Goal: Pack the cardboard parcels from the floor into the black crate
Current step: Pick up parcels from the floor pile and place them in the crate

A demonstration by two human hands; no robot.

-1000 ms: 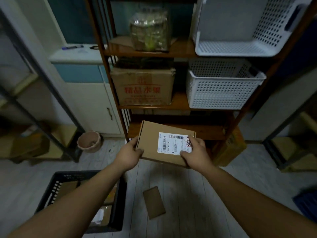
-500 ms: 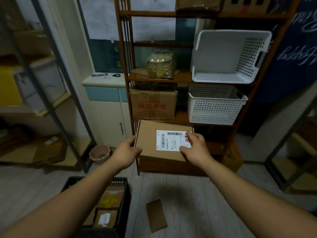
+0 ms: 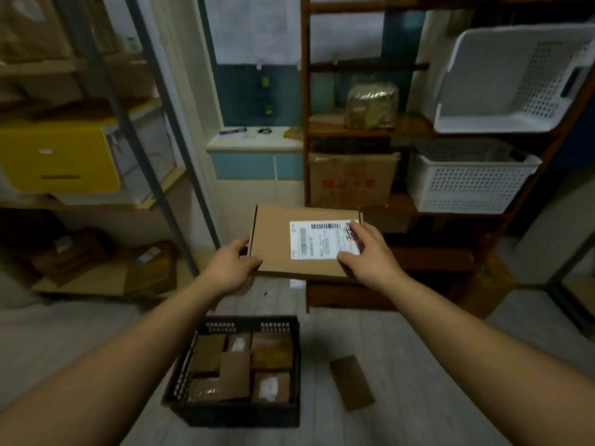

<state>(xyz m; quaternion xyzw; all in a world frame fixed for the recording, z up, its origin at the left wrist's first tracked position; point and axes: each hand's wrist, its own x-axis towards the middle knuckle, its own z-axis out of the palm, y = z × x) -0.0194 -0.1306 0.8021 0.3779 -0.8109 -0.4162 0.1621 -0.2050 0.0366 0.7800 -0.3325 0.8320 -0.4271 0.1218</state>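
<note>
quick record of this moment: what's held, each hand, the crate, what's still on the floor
held: flat cardboard parcel, white label facing up, in the air
left hand: grips the parcel's left edge
right hand: grips the right side, fingers over the label
black crate: on the floor below the hands, packed parcels inside
on floor: one small parcel, right of the crate, not touching it

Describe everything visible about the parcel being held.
The parcel is a flat, closed brown cardboard box with a white barcoded label on its top face. It is held in the air, roughly level. The left hand grips its left edge; the right hand grips its right side, overlapping the label.
</note>
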